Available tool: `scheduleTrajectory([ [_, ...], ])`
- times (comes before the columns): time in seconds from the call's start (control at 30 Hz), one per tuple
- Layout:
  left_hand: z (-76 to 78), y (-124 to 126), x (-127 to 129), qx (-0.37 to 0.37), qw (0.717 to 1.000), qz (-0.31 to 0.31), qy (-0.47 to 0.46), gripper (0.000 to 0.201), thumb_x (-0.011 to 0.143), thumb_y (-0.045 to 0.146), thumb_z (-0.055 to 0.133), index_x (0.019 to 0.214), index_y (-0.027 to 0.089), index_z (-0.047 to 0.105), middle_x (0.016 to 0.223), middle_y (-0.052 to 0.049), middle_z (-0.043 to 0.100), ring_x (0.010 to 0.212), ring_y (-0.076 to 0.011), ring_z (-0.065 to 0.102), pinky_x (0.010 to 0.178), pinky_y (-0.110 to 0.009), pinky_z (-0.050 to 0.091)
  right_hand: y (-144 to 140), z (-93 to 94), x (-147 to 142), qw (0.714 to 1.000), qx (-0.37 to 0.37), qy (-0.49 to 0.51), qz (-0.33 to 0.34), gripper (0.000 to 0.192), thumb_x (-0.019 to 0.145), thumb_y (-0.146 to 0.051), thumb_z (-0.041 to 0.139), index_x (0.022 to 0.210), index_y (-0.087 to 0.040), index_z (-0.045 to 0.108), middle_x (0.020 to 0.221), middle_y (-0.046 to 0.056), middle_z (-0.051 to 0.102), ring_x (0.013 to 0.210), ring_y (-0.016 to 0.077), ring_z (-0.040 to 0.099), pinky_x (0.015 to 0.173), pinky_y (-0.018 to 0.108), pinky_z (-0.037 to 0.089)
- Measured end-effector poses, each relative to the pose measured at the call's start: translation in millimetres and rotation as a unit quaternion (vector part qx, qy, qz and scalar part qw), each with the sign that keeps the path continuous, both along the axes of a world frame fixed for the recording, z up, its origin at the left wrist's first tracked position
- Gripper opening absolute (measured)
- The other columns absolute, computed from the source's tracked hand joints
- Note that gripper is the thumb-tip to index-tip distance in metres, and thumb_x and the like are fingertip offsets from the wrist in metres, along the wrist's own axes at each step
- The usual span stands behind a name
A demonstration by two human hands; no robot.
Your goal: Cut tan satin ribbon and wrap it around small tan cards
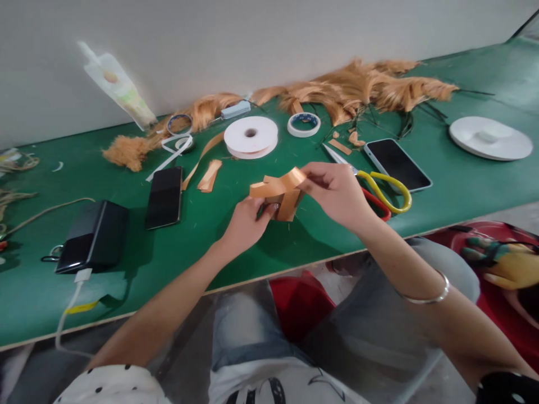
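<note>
Above a green table [126, 264], folded orange ribbon bow [278, 193] pinched underneath by left hand [246, 221], right hand [337, 193] fingers clamped on its upper loop, yellow-handled scissors [379, 191] just beside.

Left forearm enters from lower left, angled up and right, bare. Left hand [245, 223] palm down, fingers curled, fingertips pinching at its right edge. Right forearm enters from lower right, angled up and left, thin bangle on wrist. Right hand [337, 192] higher than left, back toward camera, thumb and forefinger pinched together at its left tip, other fingers folded under. Hands near, tips nearly meeting, both closed in pinch.
</note>
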State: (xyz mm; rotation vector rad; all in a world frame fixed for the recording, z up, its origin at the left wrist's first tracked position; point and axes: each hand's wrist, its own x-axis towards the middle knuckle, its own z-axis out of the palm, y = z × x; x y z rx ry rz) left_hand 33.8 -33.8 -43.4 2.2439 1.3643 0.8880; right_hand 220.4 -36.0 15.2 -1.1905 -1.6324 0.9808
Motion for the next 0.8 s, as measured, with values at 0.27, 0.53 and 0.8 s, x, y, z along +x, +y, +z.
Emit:
scheduleTrajectory([
  [0.27,-6.4,1,-1,-0.132,0.979,-0.031,-0.153,0.029,0.086,0.039,0.054,0.087,0.013,0.067,0.064,-0.003,0.066,0.058,-0.0152,0.060,0.051,-0.024,0.046,5,-8.5,0,0.995,-0.024,0.095,-0.027,0.008,0.066,-0.011,0.066,0.072,-0.016,0.067,0.076,0.002,0.071,0.075,0.0160,0.067,0.071,0.028,0.053],
  [0.53,-3.3,-3,-8,0.032,0.980,-0.122,-0.156,0.026,0.087,0.022,0.053,0.109,0.021,0.066,0.097,-0.005,0.072,0.089,-0.0180,0.068,0.081,-0.031,0.055,12,-16.8,-1,0.941,-0.209,0.264,-0.046,0.014,0.054,-0.012,0.073,0.066,-0.015,0.067,0.063,-0.001,0.065,0.061,0.0105,0.060,0.062,0.024,0.051],
  [0.8,0.3,-9,-8,0.163,0.974,-0.130,-0.092,0.029,0.087,0.011,0.053,0.107,0.024,0.070,0.124,-0.005,0.064,0.115,-0.0183,0.060,0.096,-0.031,0.052,9,-23.3,-8,0.941,-0.232,0.244,-0.016,0.009,0.057,-0.012,0.072,0.066,-0.015,0.070,0.064,-0.001,0.066,0.061,0.0096,0.058,0.059,0.022,0.047],
])
